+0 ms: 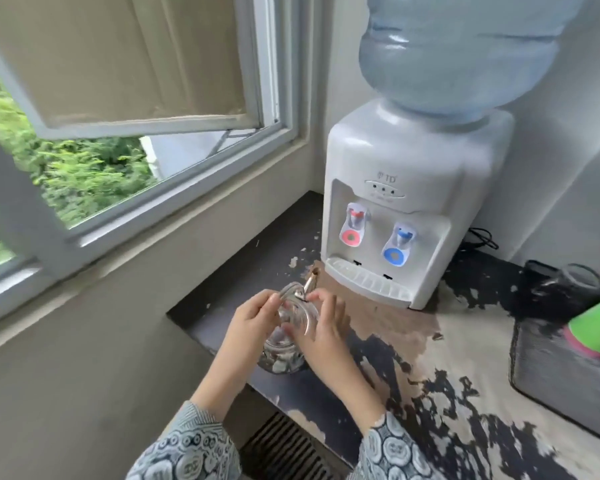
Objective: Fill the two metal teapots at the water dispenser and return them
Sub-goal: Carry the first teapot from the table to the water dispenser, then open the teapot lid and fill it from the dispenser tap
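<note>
One shiny metal teapot [283, 355] stands at the near left edge of the worn counter [430, 358], its spout [311, 278] aimed at the water dispenser [395, 157]. My left hand [252, 323] grips its left side near the top. My right hand [324, 329] holds the right side, fingers curled over the lid and handle [300, 311]. The dispenser has a red tap [354, 225], a blue tap [399, 243] and a white drip tray [368, 282], with a blue bottle [465, 53] on top. No second teapot is in view.
An open window [136, 109] fills the left wall above a sill. At the right, a black mesh tray [548, 372] carries a lying green cup [596, 327] and a dark jar [568, 289]. A black cable [482, 237] lies behind the dispenser. A floor vent [284, 448] sits below the counter.
</note>
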Motion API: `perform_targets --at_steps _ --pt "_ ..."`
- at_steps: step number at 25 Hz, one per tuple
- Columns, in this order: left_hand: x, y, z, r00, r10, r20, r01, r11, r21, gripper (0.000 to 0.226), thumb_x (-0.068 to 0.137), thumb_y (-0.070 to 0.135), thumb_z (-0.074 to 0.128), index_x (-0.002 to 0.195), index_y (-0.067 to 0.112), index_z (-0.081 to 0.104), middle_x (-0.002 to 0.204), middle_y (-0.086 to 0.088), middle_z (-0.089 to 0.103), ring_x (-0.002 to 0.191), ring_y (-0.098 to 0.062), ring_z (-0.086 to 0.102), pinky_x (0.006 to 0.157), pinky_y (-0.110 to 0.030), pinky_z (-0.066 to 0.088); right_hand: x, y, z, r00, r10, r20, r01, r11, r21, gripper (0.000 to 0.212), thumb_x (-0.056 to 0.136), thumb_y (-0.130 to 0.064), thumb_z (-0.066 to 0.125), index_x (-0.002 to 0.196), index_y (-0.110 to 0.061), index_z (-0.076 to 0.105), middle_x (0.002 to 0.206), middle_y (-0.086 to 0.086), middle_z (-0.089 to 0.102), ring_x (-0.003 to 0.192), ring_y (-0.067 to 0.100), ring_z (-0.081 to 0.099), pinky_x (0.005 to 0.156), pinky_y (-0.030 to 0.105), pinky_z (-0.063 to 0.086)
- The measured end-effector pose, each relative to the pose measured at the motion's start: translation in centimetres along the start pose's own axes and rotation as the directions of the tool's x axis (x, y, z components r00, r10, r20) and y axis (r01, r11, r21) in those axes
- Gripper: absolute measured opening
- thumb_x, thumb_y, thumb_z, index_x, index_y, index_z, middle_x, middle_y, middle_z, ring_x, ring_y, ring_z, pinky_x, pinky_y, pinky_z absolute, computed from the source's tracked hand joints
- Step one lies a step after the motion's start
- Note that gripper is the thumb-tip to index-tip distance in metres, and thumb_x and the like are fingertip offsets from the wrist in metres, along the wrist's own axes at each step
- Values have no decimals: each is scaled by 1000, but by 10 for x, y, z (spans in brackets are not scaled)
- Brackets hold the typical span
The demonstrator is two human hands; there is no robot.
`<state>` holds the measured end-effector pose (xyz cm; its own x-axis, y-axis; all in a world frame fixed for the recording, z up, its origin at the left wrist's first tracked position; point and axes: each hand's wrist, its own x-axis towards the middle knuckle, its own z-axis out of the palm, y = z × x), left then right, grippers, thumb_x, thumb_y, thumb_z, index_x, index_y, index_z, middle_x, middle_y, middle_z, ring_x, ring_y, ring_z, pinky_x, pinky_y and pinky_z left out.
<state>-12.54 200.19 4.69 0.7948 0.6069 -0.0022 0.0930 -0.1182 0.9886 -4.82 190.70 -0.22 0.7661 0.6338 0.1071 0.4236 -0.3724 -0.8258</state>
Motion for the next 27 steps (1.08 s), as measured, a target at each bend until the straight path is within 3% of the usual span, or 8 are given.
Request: perform_targets --at_steps 3,6,9,15,18,20,23,27 --pt "46 -19 -4 992 -26 125 34 998 -58 25 94 13 44 76 9 60 61 10 58 60 -1 51 59 -15 40 34 19 34 996 59 -62 -65 992 -110 41 69 -61 41 100 -36 30 123 8 38 111 25 39 93 34 36" --pt "82 -40 -9 972 -58 226 82 992 -99 22 94 11 44 90 -2 61 80 -13 63 79 -11 56 71 -21 43 66 20 60 969 146 -201 -177 974 -145 30 73 -40 51 93 -30 31 115 12 45 104 30 48 83 37 43" --pt "114 -60 -17 945 -88 315 140 979 -146 23 95 12 43 100 -1 61 100 -21 66 89 -14 59 80 -24 47 98 22 80 924 229 -305 -285 947 -151 26 71 -42 38 91 -26 36 110 15 53 97 35 56 81 42 48" --pt "151 -79 -27 886 -119 449 196 972 -129 24 96 17 42 87 -2 55 78 -8 54 76 -16 50 72 -27 41 112 31 100 895 262 -361 -363 898 -249 46 79 -50 27 106 -20 49 122 7 49 111 27 48 94 41 41" --pt "162 -82 -30 891 -158 425 227 967 -116 26 97 19 38 81 7 55 62 10 55 60 -1 50 61 -16 42 112 39 104 896 277 -348 -384 876 -292 51 81 -56 26 113 -21 46 131 5 44 122 22 41 101 37 35" --pt "169 -92 -35 910 -224 348 266 961 -76 30 97 25 37 73 15 52 54 11 52 52 -1 47 55 -18 41 112 43 105 894 240 -379 -372 868 -328 39 83 -51 35 105 -20 46 126 5 48 118 21 46 97 38 42" --pt "180 -114 -45 916 -297 269 291 955 64 35 93 37 42 65 18 48 60 4 46 58 -14 44 62 -34 39 116 43 105 889 190 -418 -355 862 -363 27 84 -45 45 93 -19 46 114 4 52 103 21 53 85 36 49" --pt "195 -125 -54 902 -310 300 250 942 222 21 90 28 51 108 17 46 91 -5 54 83 -19 53 76 -28 44 121 38 101 884 168 -436 -381 801 -462 27 81 -46 48 86 -19 50 98 3 53 81 21 59 59 31 52"
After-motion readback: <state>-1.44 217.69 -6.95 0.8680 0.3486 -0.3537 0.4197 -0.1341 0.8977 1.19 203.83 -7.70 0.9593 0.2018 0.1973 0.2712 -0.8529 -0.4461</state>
